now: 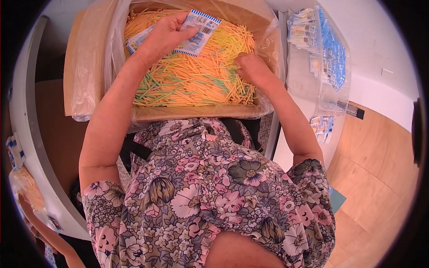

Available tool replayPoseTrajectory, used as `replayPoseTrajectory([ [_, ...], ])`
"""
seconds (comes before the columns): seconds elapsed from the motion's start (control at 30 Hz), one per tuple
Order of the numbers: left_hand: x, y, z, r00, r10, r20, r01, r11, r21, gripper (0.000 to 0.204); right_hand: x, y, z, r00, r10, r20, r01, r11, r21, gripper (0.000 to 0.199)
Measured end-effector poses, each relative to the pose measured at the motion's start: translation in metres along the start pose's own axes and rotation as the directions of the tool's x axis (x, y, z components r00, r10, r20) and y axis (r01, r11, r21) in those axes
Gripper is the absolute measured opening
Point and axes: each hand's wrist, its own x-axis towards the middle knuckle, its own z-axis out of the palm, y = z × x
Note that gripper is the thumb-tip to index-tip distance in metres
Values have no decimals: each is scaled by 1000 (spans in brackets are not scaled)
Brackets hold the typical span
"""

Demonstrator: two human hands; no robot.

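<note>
Evidently, in the head view, everything centred on an open brown cardboard box [196,114] lined with clear plastic film [107,53], the film presumably folded out over the rim to keep the contents off the cardboard. Inside the box lay a loose heap of thin orange, yellow and green sticks [192,85]. Over the far part of the box, the left hand [167,33] was closed in a pinch on a small flat white-and-blue printed packet [199,32], the thumb across its face; that edge hold probably served to keep the packet flat while leaving most of it uncovered. A second white-and-blue packet [138,40] showed behind that hand, within the box's outline; whether it was held or just lay on the sticks I could not tell. At the box's right side, the right hand [254,69] had its fingers curled down at the sticks, but whether it gripped any was hidden. Right of the box stood a clear plastic tub [321,102] with rows of blue-and-white packets [333,58], likely set there for easy reach. Well to the box's lower left, another person's bare arm [53,236] showed near a pale orange heap [29,183].
</note>
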Motion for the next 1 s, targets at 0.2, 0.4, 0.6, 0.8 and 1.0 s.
replayPoseTrajectory([
  [0.2, -5, -1, 2, 996, -75, 47, 74, 997, 18, 20, 4, -2, -11, 994, 101, 52, -101, 995, -3, 9],
  [0.4, -6, -4, 0, 968, -189, 168, 180, 981, 66, 29, -1, -4, -48, 958, 207, -196, -120, 916, 384, 9],
  [0.6, -17, 9, 29, 917, -42, 398, 30, 999, 36, 27, 4, -43, -70, 928, 370, 46, -206, 407, 890, 12],
  [0.8, -17, 11, 34, 853, -260, 452, 186, 962, 201, 20, 21, -63, -58, 962, 273, -27, -85, 389, 917, 25],
  [1.0, -20, 6, 36, 922, 13, 388, -103, 972, 213, 15, 14, -72, -36, 922, 132, -363, 212, 613, 761, 36],
])
